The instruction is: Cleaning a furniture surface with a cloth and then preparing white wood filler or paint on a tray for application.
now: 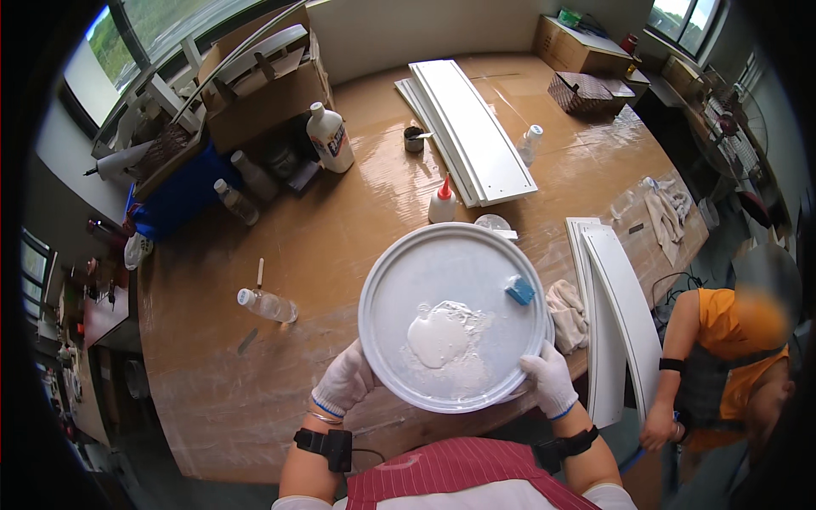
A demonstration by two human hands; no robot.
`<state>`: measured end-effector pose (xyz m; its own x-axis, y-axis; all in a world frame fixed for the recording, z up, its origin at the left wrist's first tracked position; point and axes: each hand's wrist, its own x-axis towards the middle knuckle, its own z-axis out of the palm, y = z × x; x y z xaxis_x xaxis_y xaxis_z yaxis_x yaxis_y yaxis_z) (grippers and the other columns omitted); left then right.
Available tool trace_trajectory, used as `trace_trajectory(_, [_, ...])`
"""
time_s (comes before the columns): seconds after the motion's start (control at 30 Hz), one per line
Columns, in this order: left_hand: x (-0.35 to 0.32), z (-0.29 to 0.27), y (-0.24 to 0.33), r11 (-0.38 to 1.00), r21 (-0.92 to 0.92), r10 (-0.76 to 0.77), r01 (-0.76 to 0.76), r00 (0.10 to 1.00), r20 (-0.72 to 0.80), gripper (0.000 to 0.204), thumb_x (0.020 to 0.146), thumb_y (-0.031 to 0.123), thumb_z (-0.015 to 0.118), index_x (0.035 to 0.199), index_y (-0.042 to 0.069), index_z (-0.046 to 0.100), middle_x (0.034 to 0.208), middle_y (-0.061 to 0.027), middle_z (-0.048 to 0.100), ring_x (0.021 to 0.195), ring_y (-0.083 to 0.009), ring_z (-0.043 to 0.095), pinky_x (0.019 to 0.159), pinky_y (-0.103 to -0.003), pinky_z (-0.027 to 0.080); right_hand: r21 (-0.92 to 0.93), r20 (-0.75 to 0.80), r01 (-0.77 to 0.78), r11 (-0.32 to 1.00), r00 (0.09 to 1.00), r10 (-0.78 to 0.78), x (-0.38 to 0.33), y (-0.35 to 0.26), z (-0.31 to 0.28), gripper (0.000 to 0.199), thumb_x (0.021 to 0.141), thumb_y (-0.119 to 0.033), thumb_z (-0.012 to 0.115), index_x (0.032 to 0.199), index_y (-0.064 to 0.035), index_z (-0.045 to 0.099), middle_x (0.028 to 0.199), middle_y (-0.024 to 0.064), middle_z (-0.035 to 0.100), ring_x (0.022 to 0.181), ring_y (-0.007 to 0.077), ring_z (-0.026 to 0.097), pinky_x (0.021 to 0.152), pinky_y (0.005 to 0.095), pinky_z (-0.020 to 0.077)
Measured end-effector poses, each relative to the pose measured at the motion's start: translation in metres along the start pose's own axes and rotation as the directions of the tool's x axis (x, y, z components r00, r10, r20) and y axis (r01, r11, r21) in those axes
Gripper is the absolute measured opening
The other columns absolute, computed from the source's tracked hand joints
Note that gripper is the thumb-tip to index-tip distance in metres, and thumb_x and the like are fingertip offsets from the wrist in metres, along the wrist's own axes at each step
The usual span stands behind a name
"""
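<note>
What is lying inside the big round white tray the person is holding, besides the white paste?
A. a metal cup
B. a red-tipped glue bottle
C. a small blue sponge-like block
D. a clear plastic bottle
C: a small blue sponge-like block lies near the right rim of the round white tray, beside the puddle of white paste; the bottles and cup stand on the table outside it.

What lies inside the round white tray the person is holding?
Inside the tray lie a puddle of white paste and a small blue sponge. The table beneath the tray is covered, so nothing there can be seen.
</note>
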<state>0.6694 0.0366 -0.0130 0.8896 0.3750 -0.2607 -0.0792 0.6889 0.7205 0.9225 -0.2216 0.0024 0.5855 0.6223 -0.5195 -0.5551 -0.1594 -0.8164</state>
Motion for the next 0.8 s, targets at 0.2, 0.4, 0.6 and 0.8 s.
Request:
trace_trajectory(0.2, [-0.001, -0.026, -0.007, 0.98, -0.169, 0.078, -0.108, 0.981, -0.179, 0.075, 0.092, 0.024, 0.074, 0.151, -0.003, 0.037, 0.145, -0.0184, 0.056, 0.128, -0.0305, 0.061, 0.107, -0.045, 0.052, -0.121, 0.116, -0.024, 0.992, 0.992, 0.038, 0.022, -0.006, 0.036, 0.058, 0.097, -0.015, 0.06, 0.146, 0.0073, 0.039, 0.119, 0.0196, 0.065, 0.087, 0.0228, 0.073, 0.066, 0.0338, 0.0649])
trace_trajectory(0.4, [-0.004, -0.088, -0.014, 0.874, -0.401, 0.142, -0.275, 0.933, -0.329, 0.064, 0.091, 0.014, 0.07, 0.148, -0.002, 0.044, 0.144, -0.0185, 0.058, 0.131, -0.0323, 0.059, 0.113, -0.048, 0.048, -0.27, 0.081, -0.331, 0.904, 0.928, 0.364, 0.008, -0.003, -0.001, 0.033, 0.102, -0.027, 0.059, 0.109, 0.0051, 0.066, 0.097, 0.0156, 0.072, 0.079, 0.0237, 0.073, 0.066, 0.0328, 0.0621])
trace_trajectory(0.6, [0.061, -0.127, 0.005, 0.804, -0.337, 0.239, -0.491, 0.784, -0.573, 0.056, 0.092, 0.01, 0.067, 0.145, 0.0, 0.048, 0.144, -0.0165, 0.058, 0.133, -0.0321, 0.056, 0.117, -0.048, 0.045, -0.331, -0.11, -0.677, 0.657, 0.719, 0.686, -0.019, 0.084, -0.073, 0.041, 0.1, -0.04, 0.062, 0.097, 0.001, 0.064, 0.075, 0.0086, 0.062, 0.057, 0.0183, 0.062, 0.053, 0.0302, 0.0538])
trace_trajectory(0.8, [0.121, -0.148, 0.018, 0.836, -0.285, 0.171, -0.469, 0.715, -0.677, 0.054, 0.096, 0.011, 0.061, 0.146, -0.001, 0.045, 0.147, -0.0189, 0.054, 0.134, -0.0349, 0.054, 0.116, -0.051, 0.044, -0.023, -0.362, -0.594, 0.804, 0.755, 0.547, -0.016, 0.105, -0.054, 0.051, 0.099, -0.047, 0.064, 0.102, 0.0041, 0.061, 0.08, 0.0174, 0.065, 0.056, 0.0252, 0.066, 0.05, 0.0368, 0.0593])
